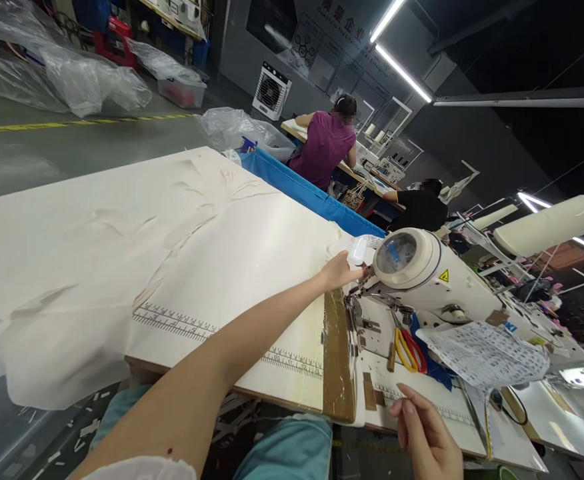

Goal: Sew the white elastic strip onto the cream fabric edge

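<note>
My left hand (341, 271) reaches out to the needle end of a white sewing machine (422, 267), its thumb stretched towards the metal parts there. Its other fingers are mostly hidden, and a small white piece (357, 251) sits just above them. Low on the right, my right hand (428, 433) hovers near the machine bed's front edge, fingers loosely bent and apart, nothing visible in them. Thin white fabric (87, 267) lies wrinkled across the table to the left and hangs over its front edge. Scissors with red and yellow handles (411, 350) lie on the machine bed.
Printed rulers (292, 362) run along the white tabletop. A paper covered in print (485, 350) and blue cloth (429, 357) lie right of the scissors. Behind the table is a blue trough (292, 183). Two people (325, 147) sit at machines beyond. A thread cone (552, 225) stands right.
</note>
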`<state>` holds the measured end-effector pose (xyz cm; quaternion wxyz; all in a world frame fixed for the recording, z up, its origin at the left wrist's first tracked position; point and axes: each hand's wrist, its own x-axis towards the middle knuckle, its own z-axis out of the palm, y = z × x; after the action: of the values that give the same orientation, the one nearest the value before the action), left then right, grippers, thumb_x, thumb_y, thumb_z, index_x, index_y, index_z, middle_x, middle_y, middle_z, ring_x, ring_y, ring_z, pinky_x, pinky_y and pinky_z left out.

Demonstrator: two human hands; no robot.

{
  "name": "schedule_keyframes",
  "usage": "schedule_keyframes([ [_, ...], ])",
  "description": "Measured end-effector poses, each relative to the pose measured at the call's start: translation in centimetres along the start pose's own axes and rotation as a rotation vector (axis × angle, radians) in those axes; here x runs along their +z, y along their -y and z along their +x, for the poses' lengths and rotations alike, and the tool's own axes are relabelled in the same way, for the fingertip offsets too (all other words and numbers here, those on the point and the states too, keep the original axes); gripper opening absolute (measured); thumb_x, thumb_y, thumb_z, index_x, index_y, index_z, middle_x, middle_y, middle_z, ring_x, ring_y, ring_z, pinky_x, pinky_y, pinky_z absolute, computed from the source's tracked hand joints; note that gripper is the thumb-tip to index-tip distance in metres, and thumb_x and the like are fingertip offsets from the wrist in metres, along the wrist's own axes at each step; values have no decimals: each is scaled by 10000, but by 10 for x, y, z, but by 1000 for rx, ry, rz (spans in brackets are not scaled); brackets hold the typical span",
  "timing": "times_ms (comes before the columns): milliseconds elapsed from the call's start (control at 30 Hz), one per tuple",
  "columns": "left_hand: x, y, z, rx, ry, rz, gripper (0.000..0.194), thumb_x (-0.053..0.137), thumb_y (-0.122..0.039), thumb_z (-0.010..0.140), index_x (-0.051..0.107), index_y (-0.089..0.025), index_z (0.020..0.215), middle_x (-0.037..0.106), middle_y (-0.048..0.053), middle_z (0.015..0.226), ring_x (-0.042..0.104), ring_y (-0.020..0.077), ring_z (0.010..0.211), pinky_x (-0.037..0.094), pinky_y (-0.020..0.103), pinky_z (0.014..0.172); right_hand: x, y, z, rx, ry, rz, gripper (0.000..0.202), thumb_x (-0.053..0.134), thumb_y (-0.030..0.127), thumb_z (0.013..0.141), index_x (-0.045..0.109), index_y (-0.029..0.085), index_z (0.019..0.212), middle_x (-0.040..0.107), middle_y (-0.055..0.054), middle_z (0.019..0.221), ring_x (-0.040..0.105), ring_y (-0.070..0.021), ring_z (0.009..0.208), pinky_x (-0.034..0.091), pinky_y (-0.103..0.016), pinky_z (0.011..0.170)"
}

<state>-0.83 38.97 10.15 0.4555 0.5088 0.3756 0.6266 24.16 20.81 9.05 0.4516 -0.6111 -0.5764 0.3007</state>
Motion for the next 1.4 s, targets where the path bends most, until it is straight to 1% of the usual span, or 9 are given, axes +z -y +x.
schedule_keyframes([
  [133, -11, -2, 1, -109, 27, -89, 90, 664, -215, 757, 642, -128, 744, 599, 25, 660, 460, 107, 533, 322, 216, 491, 1, -10, 4, 11, 91, 14, 453, 689, 589, 798, 683, 199, 1028, 615, -24, 755, 452, -133, 486, 399, -282, 449],
  [267, -24, -8, -1, -174, 68, -181, 154, 498, -226, 896, 569, -123, 808, 608, 49, 661, 336, 59, 418, 272, 206, 443, 1, -15, 6, 14, 143, 43, 429, 699, 565, 803, 691, 202, 1032, 626, -25, 762, 468, -128, 490, 409, -272, 455],
  [367, -29, -12, -3, -169, 75, -201, 151, 457, -229, 931, 506, -141, 819, 635, 63, 712, 351, 52, 414, 310, 201, 456, 8, -14, 4, -10, 151, 54, 413, 706, 557, 800, 694, 204, 1013, 626, -18, 746, 461, -120, 483, 402, -261, 455],
  [467, -28, -11, -4, -165, 112, -147, 150, 483, -227, 925, 497, -147, 798, 599, 34, 630, 406, 69, 412, 337, 207, 461, 16, -11, 0, -22, 108, 72, 374, 693, 539, 814, 697, 211, 993, 616, -7, 717, 428, -113, 482, 399, -248, 450],
  [733, -13, 2, -8, 30, 131, 265, 53, 604, -195, 844, 613, -153, 814, 529, -11, 590, 539, 142, 600, 376, 229, 559, 19, -11, 1, 44, 126, 54, 426, 685, 573, 804, 705, 187, 984, 600, -20, 717, 402, -113, 495, 471, -248, 451],
  [933, -10, 3, -7, 117, 134, 681, 238, 413, -216, 963, 597, -143, 831, 619, 69, 767, 604, 226, 756, 446, 303, 668, 10, -24, 10, 76, 191, 17, 529, 666, 631, 800, 683, 169, 1058, 612, -35, 754, 453, -127, 525, 511, -281, 518],
  [1033, -4, 7, -4, 127, 195, 868, 175, 436, -119, 916, 608, -125, 881, 649, 104, 856, 631, 250, 809, 474, 320, 697, 8, -29, 11, 69, 217, -5, 545, 659, 635, 804, 675, 165, 1080, 620, -41, 762, 452, -124, 508, 462, -272, 482],
  [1167, 2, 12, -3, 169, 289, 1051, 200, 471, -43, 838, 623, -111, 948, 669, 130, 964, 651, 269, 893, 505, 328, 732, 13, -30, 6, -12, 115, -42, 469, 627, 596, 845, 681, 182, 1059, 605, -35, 744, 482, -149, 573, 410, -254, 483],
  [1400, -5, 11, -11, 258, 458, 1250, 229, 476, -21, 831, 652, -94, 957, 682, 139, 957, 664, 272, 902, 525, 328, 708, 15, -33, 4, -70, 106, -36, 385, 613, 541, 878, 690, 198, 1034, 605, -32, 744, 520, -164, 626, 422, -255, 507],
])
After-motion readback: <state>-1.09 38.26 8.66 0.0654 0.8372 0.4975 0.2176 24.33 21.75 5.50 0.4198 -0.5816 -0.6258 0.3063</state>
